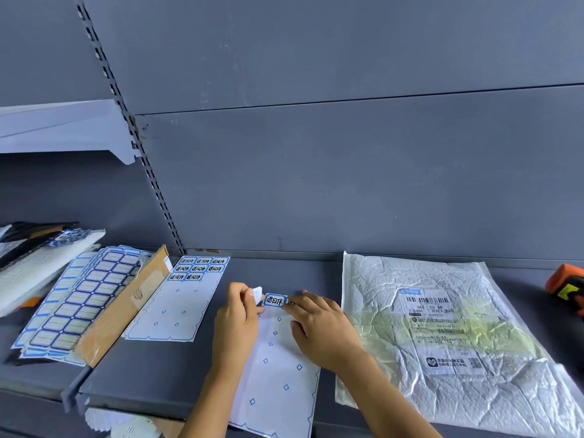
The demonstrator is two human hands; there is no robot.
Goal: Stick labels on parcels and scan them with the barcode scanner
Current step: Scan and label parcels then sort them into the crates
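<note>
Our left hand (235, 317) has its fingers curled and pinches the folded-up far corner of a long white backing sheet (279, 377), printed with small blue diamonds and nearly stripped bare. Our right hand (320, 325) pinches, between thumb and forefinger, the right end of a small blue-bordered paper label (275, 300) with black handwritten characters. The label spans the gap between the two hands, at the sheet's far end. The sheet lies under both wrists on the grey metal shelf (158, 368), its near end hanging over the shelf's front edge.

Just left of it lies a second backing sheet (172, 311), which carries eight handwritten labels (199, 269) at its far end. Further left, a brown cardboard flap (123, 317) touches that sheet's edge. A fanned stack of blank blue-framed label sheets (76, 305) lies against the flap's other side. Beyond the stack, at the far left, white padded mailers (38, 267) are piled.

To the right of our hands lies the parcel, a crumpled white plastic mailing bag (474, 406), flat on the shelf and close to our right wrist. It lies with its printed shipping slip (433, 314) and barcode facing up. At the far right edge an orange and black barcode scanner (565, 284) rests on the shelf, apart from the bag and cut off by the frame.
</note>
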